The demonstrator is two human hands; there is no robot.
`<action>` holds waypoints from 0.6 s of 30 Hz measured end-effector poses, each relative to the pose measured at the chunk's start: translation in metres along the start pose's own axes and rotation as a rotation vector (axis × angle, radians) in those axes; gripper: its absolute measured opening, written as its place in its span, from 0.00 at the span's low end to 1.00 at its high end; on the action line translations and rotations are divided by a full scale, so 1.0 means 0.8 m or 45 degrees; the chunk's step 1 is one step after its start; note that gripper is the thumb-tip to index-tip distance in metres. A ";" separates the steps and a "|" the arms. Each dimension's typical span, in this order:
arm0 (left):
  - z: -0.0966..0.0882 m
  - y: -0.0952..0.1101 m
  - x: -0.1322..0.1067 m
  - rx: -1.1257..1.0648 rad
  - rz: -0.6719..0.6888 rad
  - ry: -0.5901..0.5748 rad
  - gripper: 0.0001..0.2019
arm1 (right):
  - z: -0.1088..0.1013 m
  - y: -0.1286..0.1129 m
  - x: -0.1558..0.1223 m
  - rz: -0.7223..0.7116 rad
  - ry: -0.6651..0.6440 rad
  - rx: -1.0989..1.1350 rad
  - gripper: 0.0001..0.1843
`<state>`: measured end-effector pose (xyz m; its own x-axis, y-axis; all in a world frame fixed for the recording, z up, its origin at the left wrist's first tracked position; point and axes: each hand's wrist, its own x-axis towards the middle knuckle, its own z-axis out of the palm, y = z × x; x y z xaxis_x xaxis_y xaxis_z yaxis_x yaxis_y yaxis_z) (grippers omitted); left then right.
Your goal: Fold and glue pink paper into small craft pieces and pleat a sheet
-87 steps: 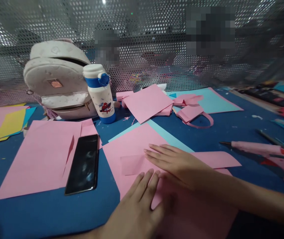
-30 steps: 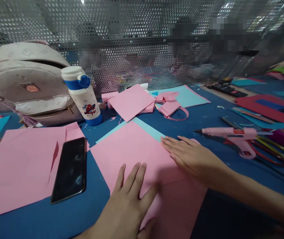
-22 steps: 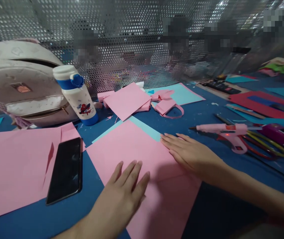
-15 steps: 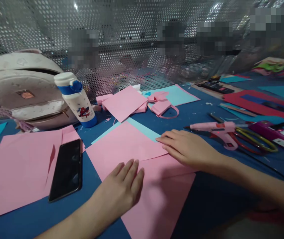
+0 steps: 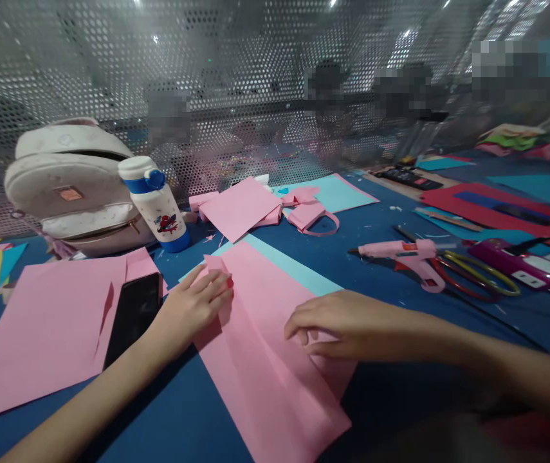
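Note:
A pink paper sheet point(image 5: 265, 360) lies folded lengthwise on the blue table point(image 5: 168, 424) in front of me. My left hand point(image 5: 192, 305) pinches its left edge near the far corner, thumb and fingers closed on the paper and lifting it slightly. My right hand point(image 5: 342, 321) rests on the sheet's right side, fingers curled down onto a folded flap. A light blue sheet point(image 5: 294, 267) shows beneath the pink one.
A black phone point(image 5: 132, 315) lies on another pink sheet point(image 5: 47, 328) at left. Behind stand a white backpack point(image 5: 72, 186) and a white-and-blue bottle point(image 5: 156, 206). A pink glue gun point(image 5: 400, 254), scissors point(image 5: 477, 280) and coloured papers lie at right. A perforated metal screen point(image 5: 255, 77) closes the back.
Both hands were pressing flat on the pink sheet. Now the left hand has moved up to the sheet's left edge and pinched it; the right hand's fingers have curled, and the sheet is folded narrower.

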<state>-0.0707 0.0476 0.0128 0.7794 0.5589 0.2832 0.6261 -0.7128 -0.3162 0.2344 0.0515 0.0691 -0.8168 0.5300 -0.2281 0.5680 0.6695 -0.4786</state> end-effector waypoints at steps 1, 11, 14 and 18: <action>0.000 -0.002 0.000 0.029 -0.040 -0.018 0.17 | 0.001 -0.004 0.005 -0.037 -0.022 0.032 0.15; 0.009 0.042 -0.018 -0.103 -0.169 -0.005 0.19 | 0.032 0.017 0.042 -0.453 0.052 -0.099 0.26; 0.012 0.053 -0.022 -0.132 -0.152 0.049 0.19 | 0.047 0.027 0.044 -0.471 0.076 -0.077 0.28; 0.014 0.055 -0.019 -0.183 -0.130 0.024 0.21 | 0.058 0.035 0.047 -0.506 0.112 -0.009 0.27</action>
<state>-0.0552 0.0124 -0.0153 0.7103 0.6246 0.3248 0.6911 -0.7064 -0.1529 0.2151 0.0657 0.0076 -0.9614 0.2712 0.0469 0.2106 0.8346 -0.5089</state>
